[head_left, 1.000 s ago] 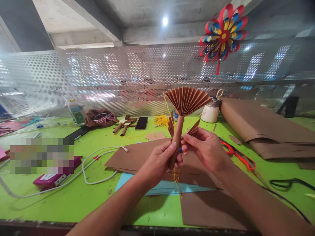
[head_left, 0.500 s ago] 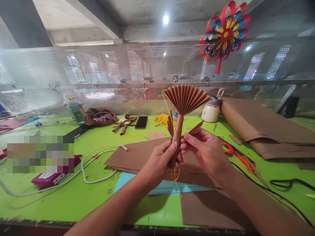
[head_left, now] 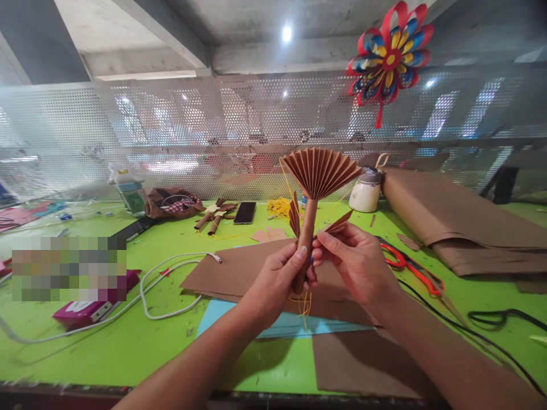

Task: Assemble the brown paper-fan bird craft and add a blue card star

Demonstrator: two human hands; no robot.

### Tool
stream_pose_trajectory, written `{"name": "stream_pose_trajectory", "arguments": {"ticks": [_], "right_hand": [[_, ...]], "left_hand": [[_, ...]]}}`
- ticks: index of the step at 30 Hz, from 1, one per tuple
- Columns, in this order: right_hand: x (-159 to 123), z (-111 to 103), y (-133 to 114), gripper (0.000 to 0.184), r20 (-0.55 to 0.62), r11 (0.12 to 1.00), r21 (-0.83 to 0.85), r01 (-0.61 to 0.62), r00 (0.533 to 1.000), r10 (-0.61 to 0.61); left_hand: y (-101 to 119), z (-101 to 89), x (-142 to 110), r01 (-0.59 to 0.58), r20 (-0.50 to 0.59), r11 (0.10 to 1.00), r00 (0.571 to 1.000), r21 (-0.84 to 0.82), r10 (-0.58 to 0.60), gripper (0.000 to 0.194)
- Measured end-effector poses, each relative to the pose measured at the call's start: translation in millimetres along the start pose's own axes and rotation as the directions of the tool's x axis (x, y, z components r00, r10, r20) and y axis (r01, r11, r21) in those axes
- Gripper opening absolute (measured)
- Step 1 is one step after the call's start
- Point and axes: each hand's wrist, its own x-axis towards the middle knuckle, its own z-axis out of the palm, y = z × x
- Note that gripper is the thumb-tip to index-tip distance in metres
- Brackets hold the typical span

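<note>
My left hand [head_left: 284,267] is closed around the lower part of a brown paper tube [head_left: 311,222], held nearly upright above the table. A pleated paper fan [head_left: 323,173] spreads from the tube's top. One small pleated piece [head_left: 294,216] stands at the tube's left side. My right hand [head_left: 348,256] pinches a pleated paper leaf [head_left: 341,222] at the tube's right side, thumb against fingers. Yellow string [head_left: 305,307] dangles below the tube, and another strand runs up beside the fan. The inner end of the leaf is partly hidden by my fingers.
Brown paper sheets [head_left: 243,265] and blue paper [head_left: 222,316] lie under my hands. Orange-handled scissors [head_left: 412,267] are to the right, near folded brown paper [head_left: 461,216]. Behind are a phone [head_left: 245,213], yellow string pile [head_left: 278,208] and white jar [head_left: 365,193]; a white cable [head_left: 147,307] loops at left.
Both hands keep their hold on the paper tube and the leaf. The hanging yellow string has swung slightly; the whole view has shifted a little.
</note>
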Motion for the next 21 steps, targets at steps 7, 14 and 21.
{"name": "stream_pose_trajectory", "arguments": {"ticks": [7, 14, 21], "right_hand": [[1.7, 1.2, -1.1, 0.011, 0.031, 0.999, 0.052, -0.013, 0.999, 0.011], [3.4, 0.4, -1.4, 0.019, 0.062, 0.999, 0.034, -0.032, 0.998, 0.030], [0.8, 2.6, -2.0, 0.019, -0.019, 0.990, -0.134, 0.047, 0.999, -0.050]], "left_hand": [[2.2, -1.0, 0.7, 0.005, 0.010, 0.999, 1.000, -0.041, -0.005, 0.031], [5.5, -1.6, 1.7, -0.001, -0.011, 0.998, 1.000, -0.059, 0.000, 0.031], [6.4, -2.9, 1.4, -0.016, -0.062, 0.996, 0.998, -0.083, 0.011, 0.030]]}}
